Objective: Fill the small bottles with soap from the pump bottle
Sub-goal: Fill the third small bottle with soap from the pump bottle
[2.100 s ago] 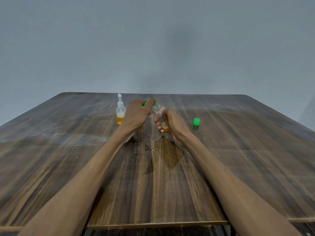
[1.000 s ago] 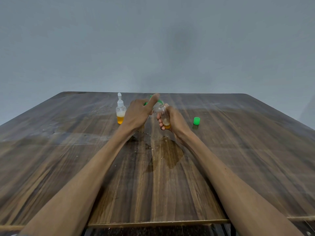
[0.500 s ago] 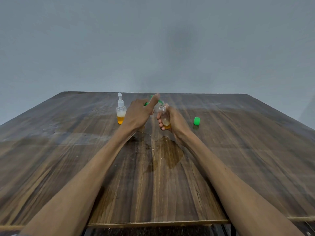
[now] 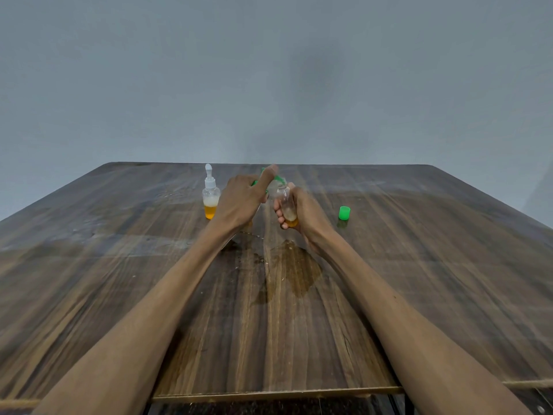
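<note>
A: Identify the items, left to right.

B: A small clear plastic bottle with a white nozzle cap (image 4: 210,195), part-filled with orange soap, stands just beyond the left hand's knuckles. The left hand (image 4: 243,202) curls round the green-topped pump bottle (image 4: 263,178), forefinger laid over the pump head; most of that bottle is hidden behind the hand. The right hand (image 4: 300,211) grips a second small clear plastic bottle (image 4: 285,205), uncapped, mouth held at the pump spout. A loose green plastic cap (image 4: 344,212) sits on the dark wood-grain table (image 4: 419,265), near the right hand's outer side.

A: Handling properties?

B: Judged light and thin-walled, so it dents under pressure; soap film probably makes it slippery. Grip round the mid-body, fingers below the neck, leaving the mouth clear. A wet patch (image 4: 294,271) lies on the table below the right wrist.

A: Change from the earlier frames?

B: Minimal. Both grips unchanged. Against the first frame, the left forefinger sits higher on the pump head.
</note>
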